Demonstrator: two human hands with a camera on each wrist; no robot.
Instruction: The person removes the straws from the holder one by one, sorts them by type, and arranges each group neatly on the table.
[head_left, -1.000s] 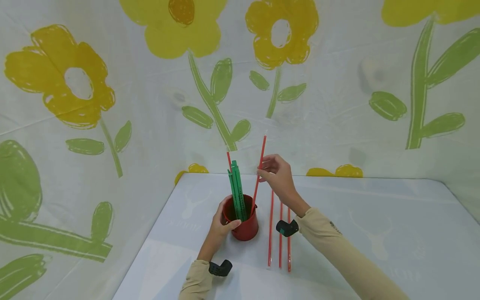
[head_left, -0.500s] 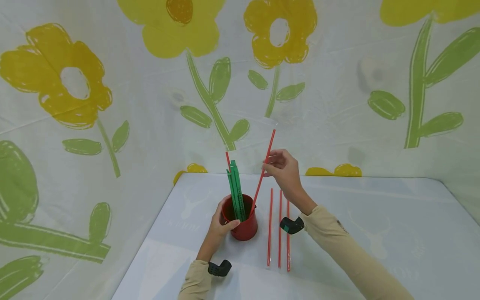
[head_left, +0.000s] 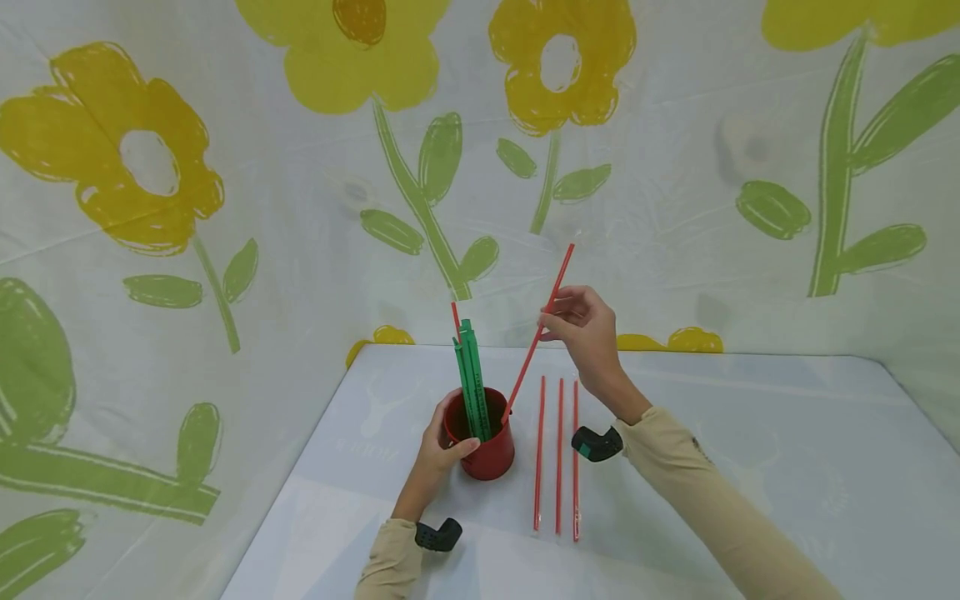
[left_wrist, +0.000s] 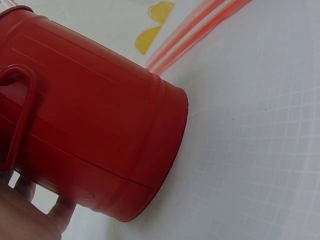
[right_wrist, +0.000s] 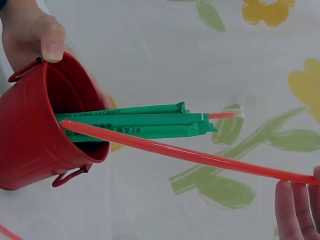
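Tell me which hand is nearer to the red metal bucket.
Left. The left hand grips the red metal bucket; the right hand is apart from it, up and to its right, pinching a red bendy straw that reaches down to its rim.

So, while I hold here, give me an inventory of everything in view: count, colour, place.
Round metal-looking bucket with side handles: 1, red, on the table.
Slim printed paper-like packets: at least 3, green, standing in the bucket.
Thin straw among the packets: 1, red, its tip showing.
Long thin held straw: 1, red, slanting, lower end at the bucket's mouth.
Long thin loose straws: 3, red, side by side on the table, right of the bucket.
Flat table: 1, whitish, under the work.
Flower-printed cloth: count unclear, white, yellow and green, around the table.
Wrist devices: 2, black, one per wrist.
Sleeves: 2, beige, on the forearms.
Left hand: 1, bare, gripping the bucket.
Right hand: 1, bare, pinching the held straw.
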